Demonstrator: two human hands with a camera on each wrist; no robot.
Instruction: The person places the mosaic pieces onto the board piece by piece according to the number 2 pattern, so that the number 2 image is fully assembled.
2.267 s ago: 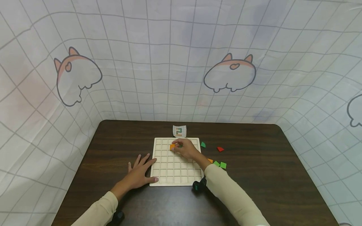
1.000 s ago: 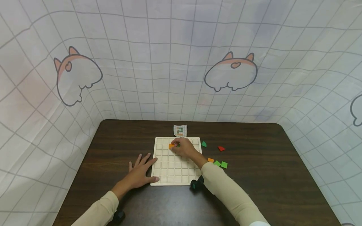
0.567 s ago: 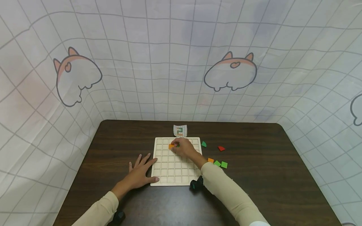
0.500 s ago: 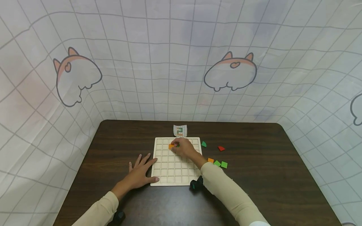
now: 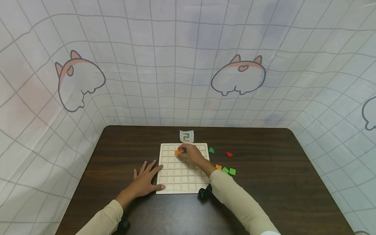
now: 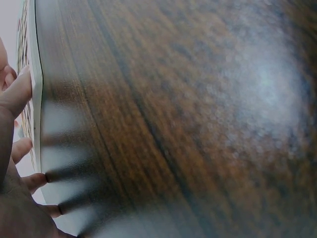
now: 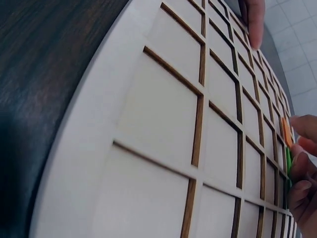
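Note:
A pale wooden grid board (image 5: 176, 180) lies on the dark table. My left hand (image 5: 143, 183) rests at its left edge, fingers spread, with thumb and index finger on the rim. My right hand (image 5: 191, 154) reaches over the upper part of the board. Its fingertips pinch an orange tile (image 5: 177, 152) at one of the upper cells; the right wrist view shows the orange tile (image 7: 286, 132) between finger and thumb. Right beside it, a green piece (image 7: 289, 159) is partly covered by the fingers. Whether the orange tile sits fully in its cell I cannot tell.
Behind the board lies a small printed card (image 5: 186, 136) with a coloured pattern. To the right are a dark green piece (image 5: 211, 150), a red piece (image 5: 229, 154), an orange piece (image 5: 218, 167) and two light green pieces, one a square (image 5: 232, 171).
Since the earliest frame my right hand and the orange tile have shifted slightly left over the board. In the last second they have hardly moved. The left hand stays at the board's edge.

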